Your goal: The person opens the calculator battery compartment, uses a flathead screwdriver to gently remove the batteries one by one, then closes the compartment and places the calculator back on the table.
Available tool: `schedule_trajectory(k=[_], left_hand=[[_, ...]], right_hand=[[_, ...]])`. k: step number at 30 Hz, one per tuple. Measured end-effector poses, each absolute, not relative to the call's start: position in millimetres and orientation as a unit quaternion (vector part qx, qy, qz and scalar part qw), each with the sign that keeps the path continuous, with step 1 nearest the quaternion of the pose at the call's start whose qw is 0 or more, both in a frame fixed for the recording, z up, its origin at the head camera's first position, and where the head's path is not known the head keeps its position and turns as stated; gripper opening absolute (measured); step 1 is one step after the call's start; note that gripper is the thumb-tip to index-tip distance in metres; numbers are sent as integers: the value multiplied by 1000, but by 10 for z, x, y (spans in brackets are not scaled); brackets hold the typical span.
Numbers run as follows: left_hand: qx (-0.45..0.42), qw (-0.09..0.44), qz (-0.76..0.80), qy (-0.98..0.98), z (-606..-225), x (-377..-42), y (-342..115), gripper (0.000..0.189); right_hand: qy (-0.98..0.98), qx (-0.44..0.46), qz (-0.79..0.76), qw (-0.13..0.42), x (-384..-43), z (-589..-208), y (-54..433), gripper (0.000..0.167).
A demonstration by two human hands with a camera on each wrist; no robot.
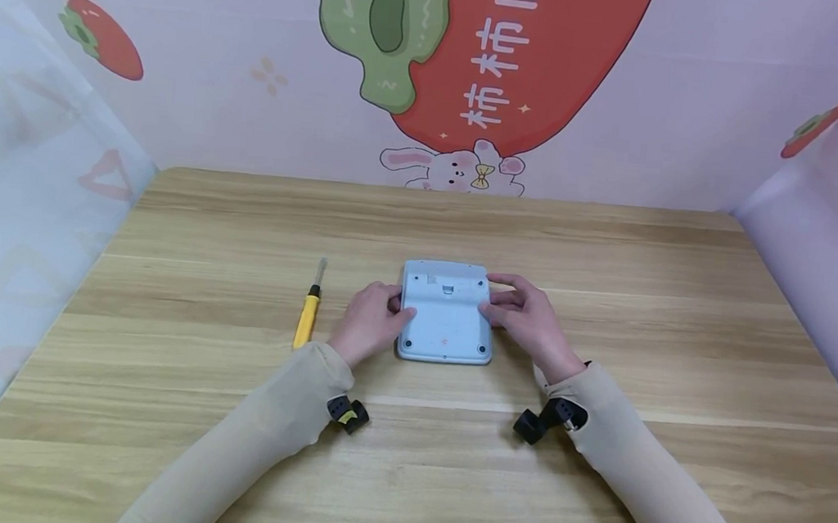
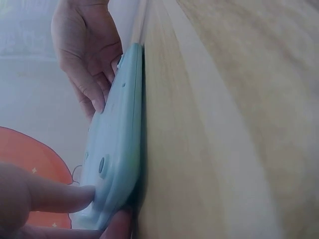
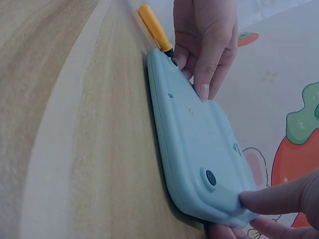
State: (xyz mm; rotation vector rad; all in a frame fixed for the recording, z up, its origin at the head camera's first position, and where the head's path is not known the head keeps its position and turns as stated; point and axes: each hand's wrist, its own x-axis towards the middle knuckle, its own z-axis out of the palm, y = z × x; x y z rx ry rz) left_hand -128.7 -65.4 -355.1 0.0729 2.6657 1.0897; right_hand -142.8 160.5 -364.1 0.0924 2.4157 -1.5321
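A light blue calculator [image 1: 446,323] lies back side up on the table, with a small battery-cover latch and dark round feet showing. My left hand [image 1: 370,321] grips its left edge, thumb on the upturned back and fingers at the side. On the opposite edge, my right hand [image 1: 530,318] holds it in the same way, thumb on top. The right wrist view shows the right thumb [image 3: 271,198] pressing near one corner foot, with fingertips beneath the rim. The calculator's front side is hidden against the table.
Left of the calculator lies a screwdriver [image 1: 307,318] with a yellow handle, its shaft pointing away. The wood-grain table [image 1: 433,460] ends at a printed backdrop [image 1: 217,98], with cloth sides left and right. A small camera sits on each wrist.
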Motion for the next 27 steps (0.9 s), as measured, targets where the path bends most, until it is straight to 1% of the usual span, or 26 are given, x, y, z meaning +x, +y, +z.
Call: schedule_trajectory(k=[11,27], left_hand=[[24,130,367,921,-3558,-1296,-661,39],[15,140,352,925,-3547,-1299,-634,44]], right_hand=[[845,36,-517,135,-1438,-3632,1598,51],[849,41,-509,138,-1442,-3639,1580,51]])
